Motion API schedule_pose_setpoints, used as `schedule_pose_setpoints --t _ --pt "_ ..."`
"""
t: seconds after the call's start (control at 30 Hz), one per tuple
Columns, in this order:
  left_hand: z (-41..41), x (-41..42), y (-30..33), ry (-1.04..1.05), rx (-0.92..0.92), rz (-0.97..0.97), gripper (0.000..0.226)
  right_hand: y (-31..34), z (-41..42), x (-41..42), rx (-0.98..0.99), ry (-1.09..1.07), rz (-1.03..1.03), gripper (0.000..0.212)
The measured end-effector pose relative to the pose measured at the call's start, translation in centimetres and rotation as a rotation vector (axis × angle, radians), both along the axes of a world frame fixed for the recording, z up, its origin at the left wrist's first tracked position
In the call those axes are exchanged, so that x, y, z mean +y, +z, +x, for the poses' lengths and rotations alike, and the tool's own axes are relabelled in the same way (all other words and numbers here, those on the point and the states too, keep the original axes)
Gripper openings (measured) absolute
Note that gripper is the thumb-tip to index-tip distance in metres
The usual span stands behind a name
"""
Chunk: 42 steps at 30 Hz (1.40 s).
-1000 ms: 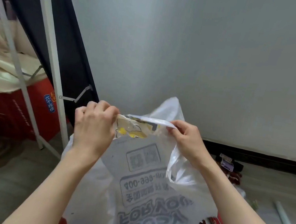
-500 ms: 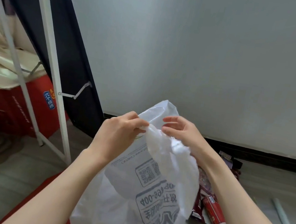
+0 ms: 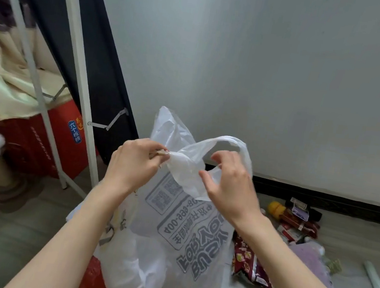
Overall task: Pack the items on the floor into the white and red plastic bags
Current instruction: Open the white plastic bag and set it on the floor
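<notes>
The white plastic bag (image 3: 177, 235) hangs upright between the person's forearms, above the floor (image 3: 11, 228). The left hand (image 3: 135, 164) pinches its gathered top edge; the right hand (image 3: 228, 186) sits at the handle loop with fingers curled and spread, its grip on the film loose at best. The film looks thin, limp and slippery, likely to collapse shut, so the handles seem the best hold. Snack packets (image 3: 252, 266) lie just right of it, a red bag (image 3: 94, 280) beneath.
</notes>
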<state>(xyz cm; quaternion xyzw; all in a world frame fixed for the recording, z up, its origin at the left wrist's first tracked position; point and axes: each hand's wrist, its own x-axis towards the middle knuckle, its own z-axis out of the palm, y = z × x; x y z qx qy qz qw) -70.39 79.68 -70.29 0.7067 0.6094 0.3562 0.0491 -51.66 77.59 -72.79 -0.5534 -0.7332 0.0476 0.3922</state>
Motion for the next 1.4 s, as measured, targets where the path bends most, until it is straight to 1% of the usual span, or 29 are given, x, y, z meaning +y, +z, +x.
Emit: schedule_pose_setpoints --t 0.07,0.17,0.23,0.27,0.3,0.33,0.37,0.4,0.43,0.5,0.53,0.57,0.63,0.67,0.7,0.73,0.77,0.8,0.87,0.9,0.97,1.03,1.1,1.13,1.2,1.27,1.3,1.37,1.4 --pt "-1.0 -0.3 0.7 -0.062 -0.118 -0.026 0.011 0.1 1.5 1.1 0.024 -0.023 -0.007 0.041" --pt "-1.6 -1.0 1.9 -0.121 -0.329 -0.061 0.008 0.6 2.5 1.2 0.092 0.165 -0.099 0.058" --pt "-1.7 -1.2 2.2 -0.129 -0.451 -0.076 0.006 0.4 2.2 0.9 0.009 0.253 -0.153 0.062" --pt "-1.7 -1.2 2.2 -0.13 -0.507 -0.091 0.007 0.1 2.0 1.1 -0.069 0.271 -0.12 0.056" --pt "-1.8 -1.1 2.2 -0.133 -0.564 -0.104 0.009 -0.2 1.8 1.4 -0.137 0.273 -0.051 0.044" --pt "-2.1 -0.9 2.1 -0.13 -0.615 -0.116 0.011 -0.6 1.6 1.8 -0.145 0.267 0.002 0.03" --pt "-2.4 -0.8 2.0 -0.116 -0.648 -0.125 0.011 -0.8 1.5 2.1 -0.09 0.259 0.002 0.02" --pt "-2.7 -0.6 1.6 -0.083 -0.648 -0.137 0.011 -0.6 1.5 2.3 0.013 0.251 -0.058 0.014" --pt "-3.1 -0.2 1.1 -0.023 -0.58 -0.152 0.01 -0.4 1.7 2.5 0.124 0.244 -0.15 0.012" --pt "-3.5 0.5 -0.3 0.154 -0.222 -0.159 0.012 0.3 2.1 2.7 0.324 0.225 -0.316 0.018" --pt "-3.5 0.6 -0.7 0.189 -0.048 -0.109 0.014 0.5 2.3 2.8 0.417 0.216 -0.373 0.021" --pt "-3.3 0.6 -1.0 0.138 0.044 -0.008 0.018 0.8 2.4 2.8 0.51 0.217 -0.417 0.023" --pt "-2.0 0.4 -0.9 -0.186 0.098 0.189 0.04 1.2 2.3 2.7 0.675 0.275 -0.491 0.026" --pt "-0.9 0.1 -0.8 -0.357 0.137 0.236 0.053 1.3 2.1 2.6 0.734 0.321 -0.524 0.026" --pt "0.2 -0.2 -0.8 -0.471 0.182 0.265 0.063 1.5 2.0 2.5 0.773 0.362 -0.55 0.027" --pt "1.2 -0.4 -1.1 -0.532 0.219 0.274 0.067 1.6 1.9 2.4 0.801 0.394 -0.568 0.027" --pt "2.0 -0.4 -1.4 -0.554 0.235 0.276 0.064 1.7 1.8 2.3 0.824 0.406 -0.585 0.027" --pt "2.4 -0.4 -1.7 -0.548 0.235 0.275 0.055 1.7 1.8 2.3 0.831 0.396 -0.6 0.027" --pt "2.5 0.0 -1.9 -0.49 0.245 0.323 0.033 1.3 1.9 2.5 0.758 0.313 -0.585 0.021" --pt "2.3 0.2 -1.9 -0.449 0.257 0.351 0.027 0.9 2.0 2.7 0.663 0.247 -0.536 0.017" --pt "2.0 0.5 -2.0 -0.324 0.29 0.358 0.026 0.4 2.2 2.9 0.453 0.088 -0.356 0.011" --pt "1.9 0.7 -2.1 -0.149 0.314 0.354 0.026 0.6 2.0 2.3 0.35 -0.028 -0.11 0.008" --pt "1.7 0.8 -1.9 0.004 0.268 0.293 0.019 1.1 1.2 1.1 0.311 -0.004 0.074 0.004" --pt "1.6 0.9 -1.7 0.063 0.229 0.25 0.019 1.1 0.6 0.5 0.277 0.031 0.103 0.007" --pt "1.3 0.8 -1.3 0.126 0.138 0.198 0.021 0.3 -0.4 -0.2 0.187 0.067 0.012 0.026" --pt "1.1 0.4 -0.9 0.099 0.003 0.149 0.02 -1.1 -0.6 0.0 0.093 0.047 -0.122 0.048" --pt "0.9 0.2 -0.6 0.061 -0.083 0.111 0.018 -1.6 -0.4 0.4 0.048 0.032 -0.146 0.057" --pt "0.4 0.0 0.1 -0.011 -0.235 0.043 0.018 -1.8 0.4 1.2 -0.008 0.003 -0.117 0.063" --pt "0.2 -0.2 0.3 -0.034 -0.276 0.018 0.021 -1.7 0.8 1.6 -0.042 -0.021 -0.091 0.064"
